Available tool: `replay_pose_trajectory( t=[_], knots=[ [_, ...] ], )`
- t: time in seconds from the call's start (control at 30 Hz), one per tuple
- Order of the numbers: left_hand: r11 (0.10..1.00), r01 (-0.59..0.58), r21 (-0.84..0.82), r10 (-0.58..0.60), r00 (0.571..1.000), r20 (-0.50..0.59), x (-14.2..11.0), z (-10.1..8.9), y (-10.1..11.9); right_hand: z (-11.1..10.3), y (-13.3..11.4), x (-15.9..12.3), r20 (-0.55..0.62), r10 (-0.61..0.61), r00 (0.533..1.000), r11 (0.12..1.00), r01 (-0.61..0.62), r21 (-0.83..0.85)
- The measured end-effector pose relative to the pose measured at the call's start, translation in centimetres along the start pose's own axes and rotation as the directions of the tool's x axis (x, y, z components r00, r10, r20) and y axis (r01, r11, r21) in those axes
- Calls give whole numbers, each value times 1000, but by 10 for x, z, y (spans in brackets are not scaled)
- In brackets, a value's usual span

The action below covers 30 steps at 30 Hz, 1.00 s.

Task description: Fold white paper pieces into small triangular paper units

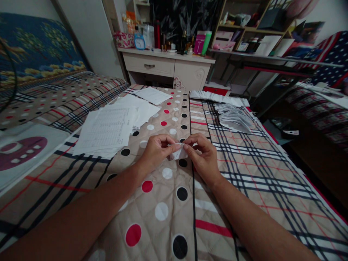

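Between my two hands is a small folded piece of white paper (pixel 179 153), held just above the dotted bedspread (pixel 157 170). My left hand (pixel 157 148) pinches its upper left side between thumb and fingers. My right hand (pixel 203 154) pinches the upper right side, and the two thumb tips nearly meet at the top edge. The fingers partly cover the paper, so its exact fold is hard to make out. Left of my hands lies a loose pile of printed sheets (pixel 106 127). Beyond my right hand are stacked folded papers (pixel 235 117).
A row of folded white papers (pixel 217 97) lies near the bed's far edge. A white bag with a purple print (pixel 54 136) rests at the left. Behind the bed stand a white dresser (pixel 149 65) with a blue clock (pixel 139 41) and bottles, and a desk (pixel 244 54).
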<state>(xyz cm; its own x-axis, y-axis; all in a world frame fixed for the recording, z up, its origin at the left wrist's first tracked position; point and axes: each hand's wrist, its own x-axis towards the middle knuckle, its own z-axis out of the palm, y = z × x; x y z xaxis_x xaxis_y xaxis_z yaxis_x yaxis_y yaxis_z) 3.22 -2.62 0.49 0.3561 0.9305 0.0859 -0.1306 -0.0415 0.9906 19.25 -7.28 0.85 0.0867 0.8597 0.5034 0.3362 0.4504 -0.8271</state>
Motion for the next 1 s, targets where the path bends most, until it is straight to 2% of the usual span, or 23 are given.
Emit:
replay_pose_trajectory(
  t=[0.23, 0.3, 0.4, 0.5, 0.6, 0.7, 1.0],
  knots=[
    [999, 45, 3, -45, 998, 45, 0, -1, -2, -1, 2, 1, 46, 64, 997, 991, -69, 111],
    [1000, -2, 20, 1, 1000, 27, 0, 0, -1, 0, 1, 1, 21, 76, 997, 986, -79, 144],
    [985, -163, 56, 166, 984, -58, 1, 2, 1, 4, 0, -1, -24, 153, 988, 962, -143, 232],
    [956, -277, 100, 286, 953, -99, 1, 3, 4, 6, 0, -1, 16, 201, 980, 951, -199, 236],
    [940, -309, 144, 323, 942, -94, 1, 3, 4, 6, 0, 0, 53, 167, 985, 972, -173, 160],
    [916, -343, 209, 366, 927, -80, 0, 3, 2, 4, 0, 0, 26, 119, 993, 985, -121, 122],
    [869, -412, 273, 445, 893, -67, -2, 2, -1, 3, -1, 1, 18, 95, 995, 986, -96, 138]
  ],
)
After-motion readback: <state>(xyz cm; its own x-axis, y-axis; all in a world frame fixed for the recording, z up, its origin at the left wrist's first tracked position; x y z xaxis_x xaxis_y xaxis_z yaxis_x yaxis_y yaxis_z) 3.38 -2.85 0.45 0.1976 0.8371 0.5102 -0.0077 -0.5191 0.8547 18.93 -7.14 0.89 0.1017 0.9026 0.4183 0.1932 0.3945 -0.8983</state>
